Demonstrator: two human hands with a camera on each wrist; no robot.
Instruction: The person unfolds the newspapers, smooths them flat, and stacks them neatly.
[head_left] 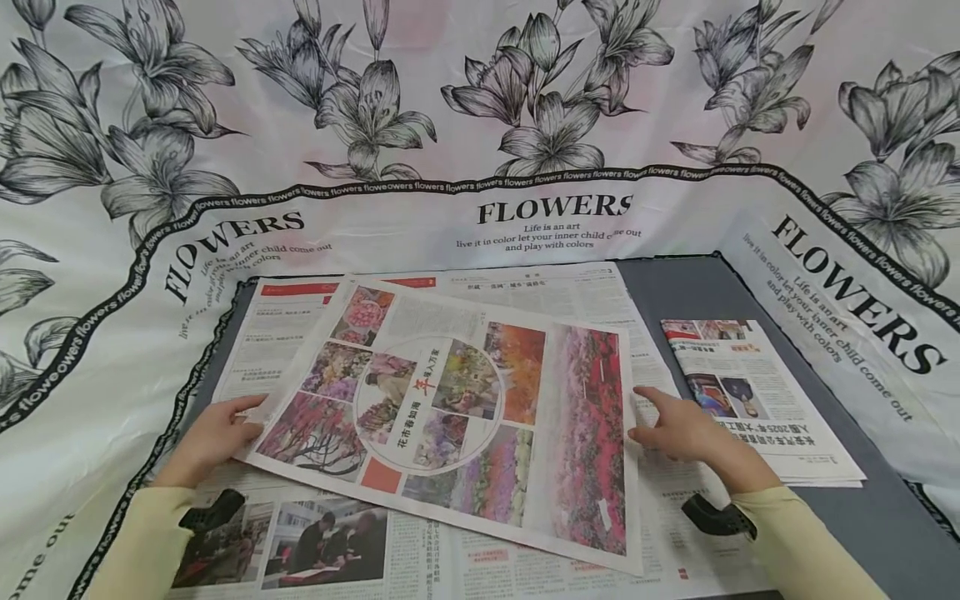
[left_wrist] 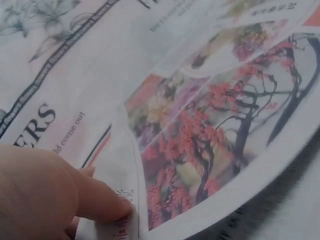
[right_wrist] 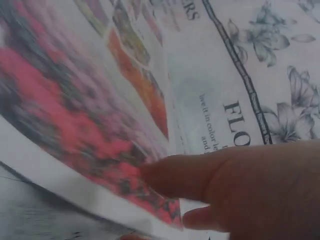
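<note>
A colour newspaper sheet [head_left: 517, 467] with flower photos and a round central panel lies tilted over larger spread newspaper pages [head_left: 285, 358]. My left hand [head_left: 213, 442] is at its left edge, thumb and forefinger spread apart, tips right at the margin. Opposite, my right hand [head_left: 686, 437] has its forefinger and thumb parted beside the right edge. The right thumb [right_wrist: 170, 175] overlaps the sheet's red flower picture in the right wrist view. In both wrist views the sheet bows, with a dark shadow under its near edge. The remaining fingers are mostly hidden.
A folded newspaper [head_left: 750, 400] sits at the right on the dark grey tabletop [head_left: 892, 517]. White cloth [head_left: 405, 225] printed with lilies and FLOWERS lettering rises behind and along both sides. Black bands [head_left: 213, 510] sit under both wrists.
</note>
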